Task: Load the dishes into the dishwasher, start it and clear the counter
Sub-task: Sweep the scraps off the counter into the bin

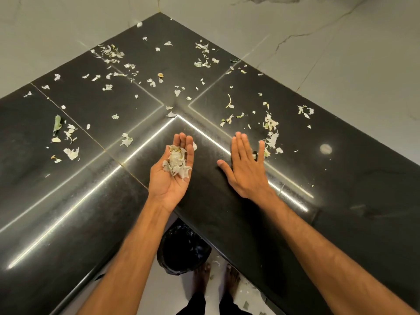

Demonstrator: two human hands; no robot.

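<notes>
A glossy black stone counter (pixel 341 178) wraps round an inside corner beneath a pale grey marble-veined wall (pixel 341 53), and thin strips of light reflect off its polished top. Pale, papery white vegetable peel scraps (pixel 271 130) are scattered over most of the surface: a thick streak to the right, loose clusters towards the far corner, and more on the left slab, where a single long, dull green leaf piece (pixel 56 124) lies among them. The person's left hand (pixel 171 180) is held palm up just above the counter near its inner edge, cupped with the fingers gently bent upward but not closed, and a loose heap of gathered white peelings (pixel 177 163) sits in the palm. The right hand (pixel 246 169) is palm down over the counter to the right of it, fingers straight and close together, thumb spread out to the side, holding nothing; whether the palm actually presses on the stone cannot be told, though its little-finger side lies just beside the near end of the thick streak of scraps. Both bare forearms reach in from the bottom of the view. Below the counter's inner corner, on a light tiled floor (pixel 168 289), stands a round waste bin lined with a crinkled black plastic bag (pixel 183 248), directly under the left wrist. The person's bare feet (pixel 201 278) are planted just next to the bin, and a few more white scraps lie on the floor near them.
</notes>
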